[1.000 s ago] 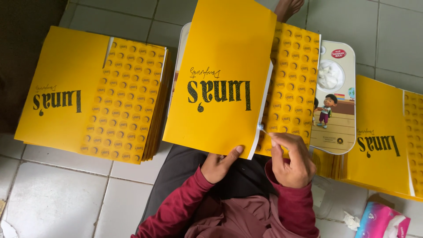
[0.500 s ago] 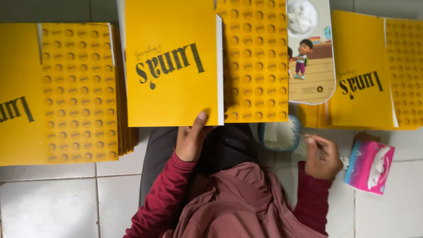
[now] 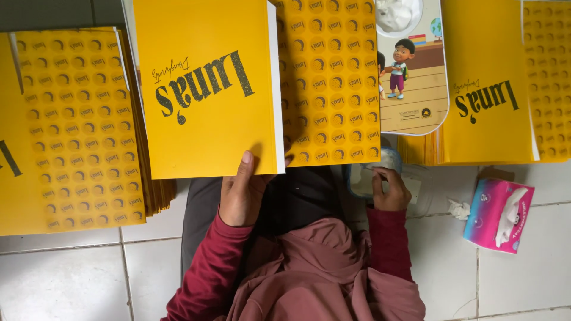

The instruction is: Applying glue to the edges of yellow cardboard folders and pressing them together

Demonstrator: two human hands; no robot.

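White tiled floor [image 3: 71,279] carries the whole set-up; no counter in use. Largest item: left stack of yellow covers [image 3: 77,128], opened flat with the dotted side up, many sheets deep by the fanned edges at its right side. A second stack of yellow covers [image 3: 493,89] lies at the far right, beside an illustrated card [image 3: 413,65] with a cartoon child. Centre: one yellow book [image 3: 208,89], front cover up, page block visible along its right edge, resting on the lap over a dotted cover sheet [image 3: 327,83]. Left hand [image 3: 241,193] grips this book at its lower edge, thumb on top. Right hand [image 3: 389,190] is curled, fingertips in a clear plastic tub [image 3: 380,178]; contents unreadable. Pink tissue pack [image 3: 498,215] lies apart. Judgement: one book in hand, both stacks sizeable; which holds finished pieces I cannot tell.
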